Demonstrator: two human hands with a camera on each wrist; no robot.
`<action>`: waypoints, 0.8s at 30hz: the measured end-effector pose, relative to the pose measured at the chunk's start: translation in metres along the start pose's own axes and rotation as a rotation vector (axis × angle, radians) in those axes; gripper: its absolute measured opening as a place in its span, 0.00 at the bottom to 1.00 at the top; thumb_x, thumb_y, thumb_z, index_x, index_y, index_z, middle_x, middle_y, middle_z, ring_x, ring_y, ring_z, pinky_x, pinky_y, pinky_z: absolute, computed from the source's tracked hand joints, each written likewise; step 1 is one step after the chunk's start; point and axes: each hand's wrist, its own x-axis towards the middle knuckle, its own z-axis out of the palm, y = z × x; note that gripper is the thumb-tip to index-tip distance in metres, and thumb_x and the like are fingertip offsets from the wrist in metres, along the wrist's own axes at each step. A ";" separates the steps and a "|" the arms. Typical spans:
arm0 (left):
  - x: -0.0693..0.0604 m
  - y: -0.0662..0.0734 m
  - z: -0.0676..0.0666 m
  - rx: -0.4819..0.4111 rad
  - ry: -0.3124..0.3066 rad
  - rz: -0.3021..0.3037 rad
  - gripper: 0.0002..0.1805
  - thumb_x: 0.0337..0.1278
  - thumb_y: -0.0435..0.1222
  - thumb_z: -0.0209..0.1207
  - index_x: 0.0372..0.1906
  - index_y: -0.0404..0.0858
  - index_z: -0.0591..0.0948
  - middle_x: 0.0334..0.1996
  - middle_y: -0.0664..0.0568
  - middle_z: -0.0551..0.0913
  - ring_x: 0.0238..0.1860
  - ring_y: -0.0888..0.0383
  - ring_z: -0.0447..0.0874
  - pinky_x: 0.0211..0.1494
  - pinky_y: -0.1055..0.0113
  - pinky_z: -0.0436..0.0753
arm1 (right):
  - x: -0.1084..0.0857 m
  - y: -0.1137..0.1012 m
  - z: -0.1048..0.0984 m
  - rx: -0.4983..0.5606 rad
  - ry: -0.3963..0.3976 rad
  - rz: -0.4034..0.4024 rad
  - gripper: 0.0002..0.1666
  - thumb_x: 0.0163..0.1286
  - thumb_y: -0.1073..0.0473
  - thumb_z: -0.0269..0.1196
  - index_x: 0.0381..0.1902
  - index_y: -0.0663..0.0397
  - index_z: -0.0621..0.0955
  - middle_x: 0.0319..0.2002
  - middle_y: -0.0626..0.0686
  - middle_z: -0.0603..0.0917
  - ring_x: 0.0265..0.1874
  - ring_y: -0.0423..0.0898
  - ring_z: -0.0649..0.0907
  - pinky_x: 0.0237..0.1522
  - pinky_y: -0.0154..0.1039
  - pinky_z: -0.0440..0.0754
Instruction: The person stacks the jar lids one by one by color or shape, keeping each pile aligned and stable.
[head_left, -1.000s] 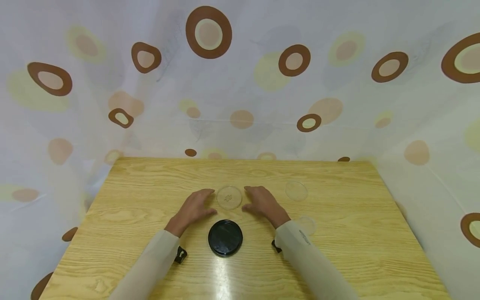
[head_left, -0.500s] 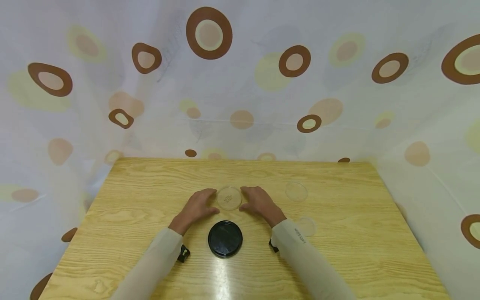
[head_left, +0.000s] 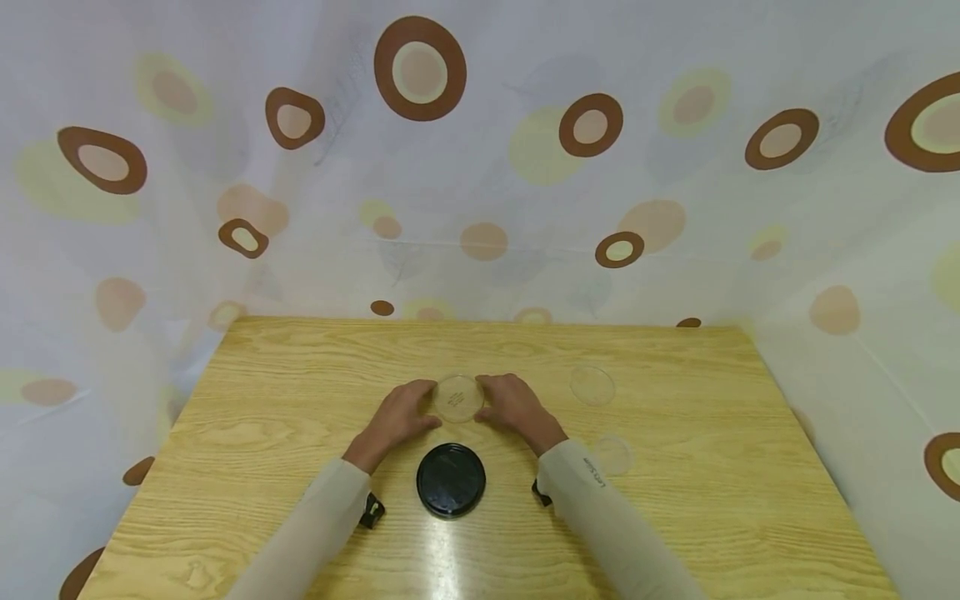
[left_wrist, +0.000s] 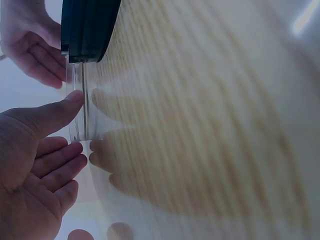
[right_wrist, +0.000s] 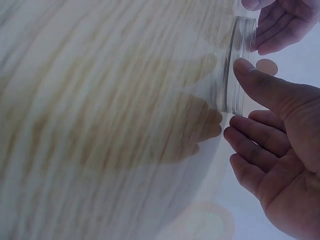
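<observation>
A clear round petri dish [head_left: 459, 398] with small marks at its centre lies flat on the wooden table, between my two hands. At its left side is my left hand [head_left: 396, 421], thumb and fingers spread, fingertips at the rim. Opposite it, my right hand [head_left: 517, 408] has its fingertips and thumb at the right rim. Both wrist views show the dish [left_wrist: 80, 107] edge-on, each thumb overlapping its wall; firm contact is hard to judge. Nearer to me sits a glossy black round dish [head_left: 451, 480], which neither hand touches.
To the right lie two faint clear discs, a far disc [head_left: 592, 385] and a nearer disc [head_left: 613, 454] close to my right sleeve. A spotted white sheet [head_left: 487, 167] rises behind and beside the wooden table [head_left: 712, 433].
Both hands have moved inward from either side, closing the gaps to the petri dish's rim. The petri dish, the black dish and the clear discs stay in place.
</observation>
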 end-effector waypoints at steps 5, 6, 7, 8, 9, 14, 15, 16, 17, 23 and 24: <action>0.000 0.003 0.000 -0.005 0.000 0.002 0.33 0.47 0.38 0.70 0.59 0.30 0.74 0.58 0.40 0.78 0.60 0.43 0.75 0.63 0.52 0.75 | 0.000 0.000 0.002 -0.013 -0.012 0.006 0.37 0.55 0.50 0.71 0.61 0.55 0.75 0.53 0.55 0.83 0.51 0.54 0.81 0.56 0.47 0.78; 0.000 0.004 0.000 -0.004 0.002 0.002 0.33 0.47 0.38 0.70 0.59 0.30 0.74 0.57 0.40 0.78 0.60 0.43 0.75 0.63 0.52 0.75 | 0.000 0.001 0.002 -0.016 -0.010 0.004 0.37 0.55 0.49 0.72 0.61 0.56 0.75 0.53 0.56 0.83 0.51 0.54 0.82 0.56 0.47 0.79; 0.001 0.004 -0.001 -0.001 0.004 0.002 0.33 0.47 0.38 0.70 0.59 0.30 0.74 0.57 0.40 0.78 0.60 0.44 0.75 0.63 0.52 0.75 | -0.001 0.001 0.001 -0.015 -0.009 0.003 0.37 0.55 0.50 0.72 0.61 0.56 0.75 0.53 0.56 0.83 0.51 0.54 0.82 0.55 0.47 0.79; 0.001 0.005 -0.001 0.001 0.004 0.001 0.33 0.47 0.38 0.70 0.59 0.31 0.74 0.57 0.40 0.78 0.60 0.44 0.76 0.63 0.52 0.75 | -0.001 0.001 0.001 -0.015 -0.007 0.001 0.37 0.55 0.50 0.72 0.60 0.56 0.75 0.52 0.56 0.83 0.50 0.54 0.82 0.55 0.47 0.79; 0.001 0.006 -0.001 0.004 0.004 -0.003 0.33 0.47 0.39 0.70 0.59 0.31 0.75 0.57 0.40 0.78 0.60 0.44 0.76 0.63 0.52 0.75 | -0.002 0.000 0.001 -0.016 -0.005 -0.001 0.37 0.54 0.50 0.72 0.60 0.57 0.75 0.52 0.56 0.83 0.50 0.54 0.82 0.54 0.47 0.79; 0.001 0.010 -0.001 0.022 0.004 -0.019 0.33 0.48 0.39 0.70 0.59 0.32 0.74 0.58 0.41 0.78 0.60 0.44 0.75 0.63 0.52 0.74 | -0.007 -0.001 -0.003 -0.021 0.019 -0.026 0.36 0.55 0.50 0.71 0.59 0.58 0.76 0.50 0.57 0.84 0.48 0.55 0.82 0.53 0.47 0.80; 0.001 0.010 -0.001 0.024 0.005 -0.020 0.32 0.48 0.39 0.70 0.60 0.32 0.74 0.58 0.41 0.77 0.60 0.44 0.75 0.63 0.52 0.74 | -0.008 -0.001 -0.004 -0.023 0.021 -0.028 0.35 0.55 0.50 0.71 0.59 0.58 0.76 0.51 0.57 0.83 0.49 0.55 0.82 0.53 0.47 0.80; 0.001 0.011 -0.001 0.024 0.008 -0.019 0.32 0.48 0.39 0.69 0.59 0.32 0.74 0.58 0.41 0.78 0.60 0.44 0.75 0.63 0.52 0.74 | -0.009 -0.002 -0.005 -0.022 0.024 -0.027 0.35 0.56 0.50 0.71 0.59 0.58 0.76 0.51 0.57 0.83 0.49 0.55 0.82 0.53 0.48 0.80; 0.001 0.011 0.000 0.025 0.012 -0.016 0.32 0.48 0.39 0.70 0.59 0.32 0.75 0.58 0.41 0.78 0.60 0.44 0.76 0.63 0.52 0.75 | -0.010 -0.002 -0.006 -0.019 0.023 -0.023 0.36 0.56 0.50 0.71 0.60 0.58 0.76 0.52 0.57 0.83 0.50 0.55 0.82 0.54 0.48 0.79; -0.001 0.015 0.003 0.012 0.032 0.012 0.31 0.47 0.39 0.70 0.57 0.31 0.76 0.56 0.40 0.79 0.59 0.44 0.77 0.62 0.52 0.75 | -0.016 -0.001 -0.012 -0.020 0.015 -0.009 0.37 0.56 0.50 0.71 0.61 0.59 0.75 0.55 0.58 0.82 0.52 0.55 0.81 0.56 0.48 0.78; -0.001 0.016 0.003 0.011 0.032 0.020 0.31 0.47 0.39 0.70 0.57 0.32 0.76 0.56 0.40 0.79 0.59 0.44 0.77 0.62 0.52 0.75 | -0.017 -0.001 -0.012 -0.020 0.013 -0.003 0.37 0.56 0.50 0.71 0.61 0.58 0.74 0.55 0.58 0.81 0.53 0.55 0.81 0.57 0.48 0.78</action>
